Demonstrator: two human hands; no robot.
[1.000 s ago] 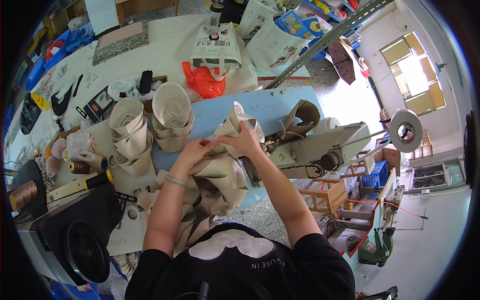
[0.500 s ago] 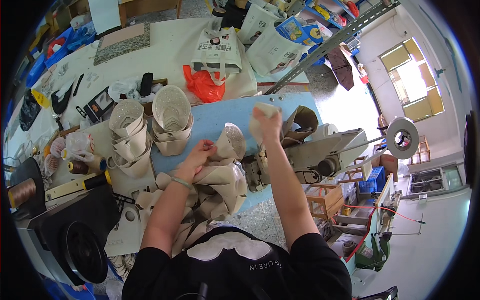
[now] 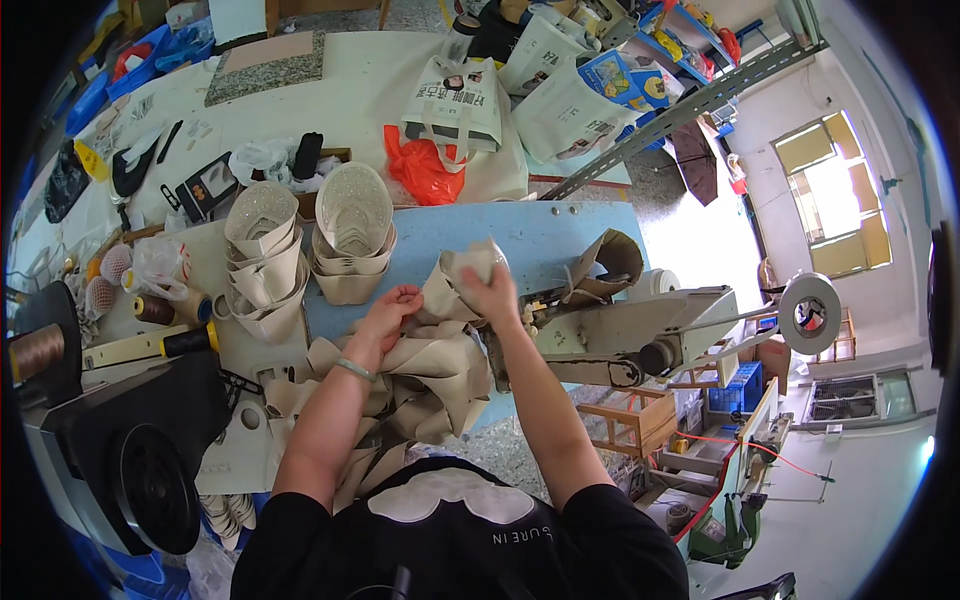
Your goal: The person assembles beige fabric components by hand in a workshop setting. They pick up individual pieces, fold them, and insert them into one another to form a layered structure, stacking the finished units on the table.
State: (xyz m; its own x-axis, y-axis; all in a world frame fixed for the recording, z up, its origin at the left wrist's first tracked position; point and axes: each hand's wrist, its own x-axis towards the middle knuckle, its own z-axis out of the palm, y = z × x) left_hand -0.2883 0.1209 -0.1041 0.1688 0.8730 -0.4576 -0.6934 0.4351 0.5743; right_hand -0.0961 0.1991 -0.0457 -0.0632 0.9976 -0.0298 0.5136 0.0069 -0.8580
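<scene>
My left hand (image 3: 392, 314) has its fingers closed on the edge of a beige curved panel (image 3: 437, 293), which looks like stiff leather or cloth bent into a cup. Against that panel's far right side, my right hand (image 3: 490, 292) grips a pale beige piece (image 3: 474, 262), partly smeared by motion. Below both hands lies a loose heap of similar beige panels (image 3: 435, 375), spilling toward my lap. Two nested stacks of beige cup-shaped panels stand left of my hands: a nearer-left stack (image 3: 265, 275) and a speckle-lined stack (image 3: 353, 222).
Right of my hands is a bench machine (image 3: 640, 325) with a white tape reel (image 3: 809, 313); a brown curled sheet (image 3: 606, 265) stands behind it. A black sewing machine (image 3: 130, 440) with thread spools fills the lower left. Bags, including a red plastic bag (image 3: 425, 170), lie on the far table.
My right hand, with the pale piece, has come left and nearer, from beside the machine to the panel at my left hand. My left hand stays on the panel.
</scene>
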